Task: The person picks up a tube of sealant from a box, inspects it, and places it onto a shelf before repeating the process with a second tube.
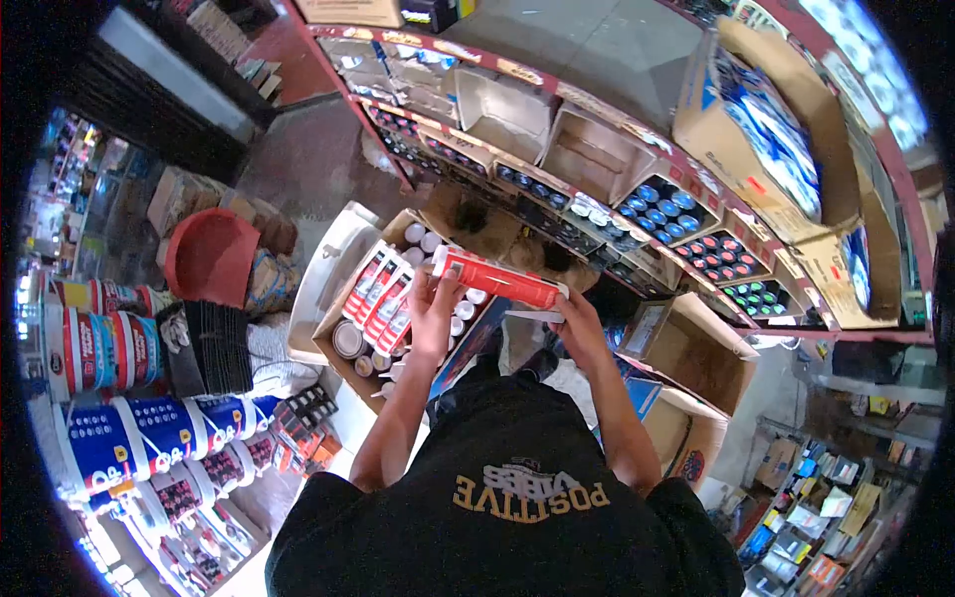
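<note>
A red sealant cartridge [507,283] with a white end is held crosswise in front of me. My left hand [433,310] is closed around its white end, thumb on top. At the other end, the fingers of my right hand [580,328] pinch the red tip. A thin white piece [535,315] shows just under the tube beside my right fingers. Below and left of my left hand stands an open carton [330,350], filled with white-and-red cartridges [381,297], white caps and round tins.
A shelf rack [517,72] with boxes of spray cans [659,211] runs ahead and right. Open cardboard boxes [696,350] stand by my right arm. At left are a red plastic chair [212,257] and paint buckets [109,348]. Small boxed goods [811,517] lie at lower right.
</note>
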`<state>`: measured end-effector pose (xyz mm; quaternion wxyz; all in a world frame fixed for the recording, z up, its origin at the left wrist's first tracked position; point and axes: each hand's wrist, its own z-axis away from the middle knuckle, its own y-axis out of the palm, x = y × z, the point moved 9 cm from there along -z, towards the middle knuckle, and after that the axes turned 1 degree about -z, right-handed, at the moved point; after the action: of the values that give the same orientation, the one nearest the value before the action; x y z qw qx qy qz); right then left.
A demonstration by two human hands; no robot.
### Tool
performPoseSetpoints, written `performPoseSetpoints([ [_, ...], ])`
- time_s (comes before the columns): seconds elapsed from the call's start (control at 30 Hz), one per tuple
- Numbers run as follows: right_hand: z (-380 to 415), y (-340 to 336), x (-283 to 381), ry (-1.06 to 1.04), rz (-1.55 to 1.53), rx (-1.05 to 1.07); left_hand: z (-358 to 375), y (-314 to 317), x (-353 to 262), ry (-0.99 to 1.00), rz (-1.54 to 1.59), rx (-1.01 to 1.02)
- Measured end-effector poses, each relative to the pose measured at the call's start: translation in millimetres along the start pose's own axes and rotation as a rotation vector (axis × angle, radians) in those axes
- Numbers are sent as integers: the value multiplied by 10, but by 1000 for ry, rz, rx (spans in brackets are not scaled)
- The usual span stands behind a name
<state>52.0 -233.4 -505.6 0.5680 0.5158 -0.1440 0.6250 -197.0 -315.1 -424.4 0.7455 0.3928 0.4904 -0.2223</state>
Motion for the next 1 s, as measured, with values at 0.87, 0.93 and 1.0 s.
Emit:
performPoseSetpoints([
  [0.87, 1432, -1454, 1678, -680, -660, -138, 837, 2437, -43, 223, -196, 562],
  [0.93, 1475, -1517, 1746, -701, -580, -152, 829, 2419, 19, 251, -262, 525],
  [1.0, 1534, -1495, 1818, -692, -454, -202, 851, 2390, 129, 165, -184, 485],
])
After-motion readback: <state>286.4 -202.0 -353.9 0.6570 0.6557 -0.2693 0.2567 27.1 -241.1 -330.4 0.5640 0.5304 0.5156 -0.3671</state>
